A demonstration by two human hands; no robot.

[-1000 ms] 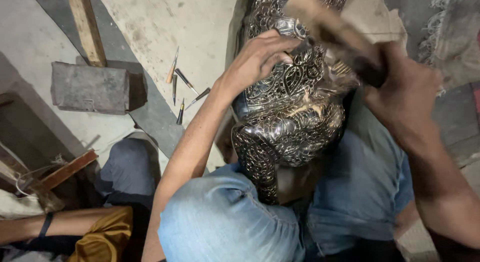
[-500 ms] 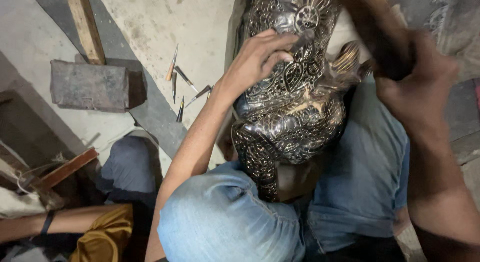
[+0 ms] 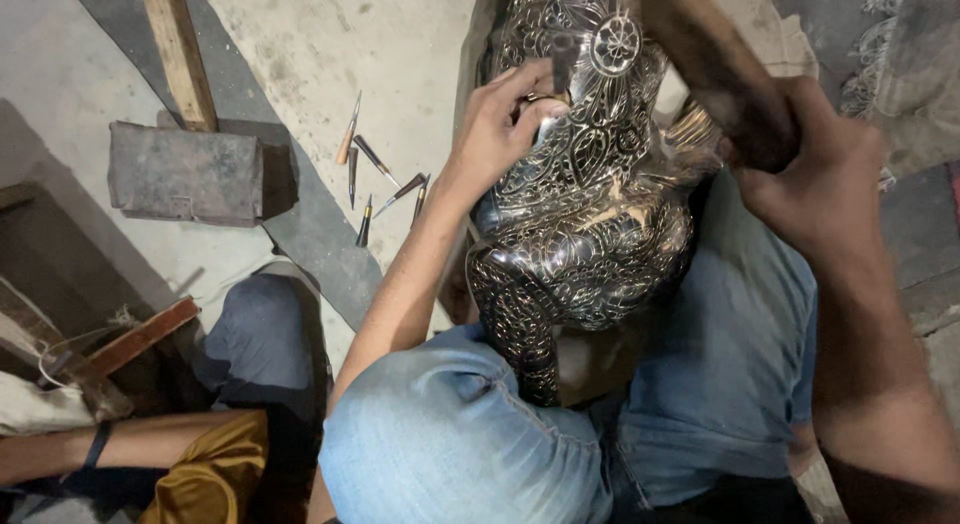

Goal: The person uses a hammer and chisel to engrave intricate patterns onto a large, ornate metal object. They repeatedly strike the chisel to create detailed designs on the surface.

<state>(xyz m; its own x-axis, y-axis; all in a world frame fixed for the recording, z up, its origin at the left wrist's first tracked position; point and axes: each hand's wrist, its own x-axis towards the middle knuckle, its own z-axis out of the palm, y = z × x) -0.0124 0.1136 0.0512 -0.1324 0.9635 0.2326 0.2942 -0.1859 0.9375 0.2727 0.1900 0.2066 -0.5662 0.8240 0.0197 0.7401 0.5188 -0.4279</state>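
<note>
left hand (image 3: 505, 124): fingers pinch a small tool on engraved metal figure (image 3: 585, 194) | right hand (image 3: 815, 179): grips dark mallet handle (image 3: 715, 69) | figure's long axis top-to-lap

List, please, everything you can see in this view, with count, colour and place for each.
Carved figure: one, dark with pale inlaid patterns, resting on the lap, centre.
Small pointed tools: about six, dark and tan, on the floor left of the figure.
Mallet: one, grey block head, wooden handle, upper left.
Another person's arm: one, lower left, beside ochre cloth.
Jeans: blue, bottom centre.
Left hand: on the figure, pinching a small tool.
Right hand: gripping a dark wooden handle.
</note>
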